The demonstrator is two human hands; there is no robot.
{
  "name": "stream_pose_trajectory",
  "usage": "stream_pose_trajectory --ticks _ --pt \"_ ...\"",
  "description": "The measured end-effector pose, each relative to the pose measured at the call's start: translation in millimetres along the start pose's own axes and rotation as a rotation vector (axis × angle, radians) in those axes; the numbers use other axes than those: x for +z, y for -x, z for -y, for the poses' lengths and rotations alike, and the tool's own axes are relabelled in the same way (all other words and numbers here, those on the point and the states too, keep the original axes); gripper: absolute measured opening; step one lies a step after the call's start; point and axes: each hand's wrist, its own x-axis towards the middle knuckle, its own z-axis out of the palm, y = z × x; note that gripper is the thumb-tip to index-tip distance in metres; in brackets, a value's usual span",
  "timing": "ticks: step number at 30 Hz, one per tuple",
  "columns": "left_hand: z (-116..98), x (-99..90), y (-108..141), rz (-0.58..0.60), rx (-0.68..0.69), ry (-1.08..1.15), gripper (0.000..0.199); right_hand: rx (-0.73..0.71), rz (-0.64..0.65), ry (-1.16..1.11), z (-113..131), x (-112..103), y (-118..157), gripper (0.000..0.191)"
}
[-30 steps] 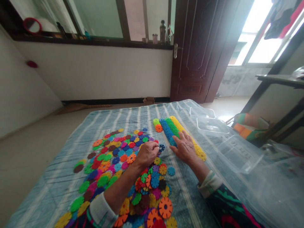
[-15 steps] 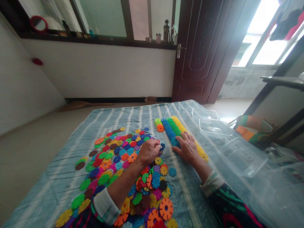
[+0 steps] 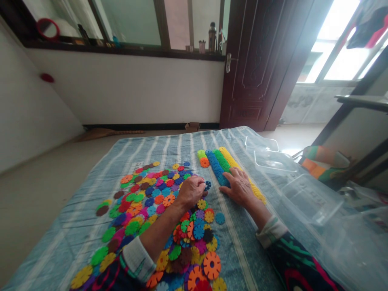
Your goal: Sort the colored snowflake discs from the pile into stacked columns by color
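Many coloured notched discs [image 3: 169, 200] lie in a loose heap on the striped cloth. My left hand [image 3: 192, 190] is closed at the heap's right edge, beside a dark blue disc [image 3: 207, 185]; what its fingers grip, if anything, is hidden. To the right, discs lie in long rows sorted by colour: a blue row [image 3: 216, 166], a green row [image 3: 222, 160] and a yellow row [image 3: 228, 157]. My right hand [image 3: 239, 186] rests over the near part of these rows, its fingers apart. A short group of lime and orange discs [image 3: 204, 162] sits left of the blue row.
Clear plastic containers [image 3: 312, 198] stand along the right side of the cloth [image 3: 145, 151]. Beyond the far edge are a wall and a dark red door [image 3: 251, 68]. A small cardboard box [image 3: 192, 127] is on the floor behind.
My left hand has shifted very slightly, still closed at the same spot. My right hand stays over the rows. The camera view has moved a little.
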Motion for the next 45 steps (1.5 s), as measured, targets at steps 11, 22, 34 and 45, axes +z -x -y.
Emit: stream_pose_trajectory --ticks 11,22,34,45 --pt "5 4.7 -4 -0.022 -0.006 -0.025 0.018 -0.019 0.013 -0.031 -6 4 -6 0.045" --pt "1 11.1 -18 -0.061 0.031 -0.147 0.018 -0.027 -0.043 -0.117 -10 10 -4 0.048" --pt "-11 41.7 -48 -0.053 0.134 -0.226 0.02 -0.061 -0.095 -0.121 -13 11 1 0.045" --pt "-12 54.0 -55 -0.001 0.239 -0.291 0.025 -0.067 -0.128 -0.123 -15 15 1 0.041"
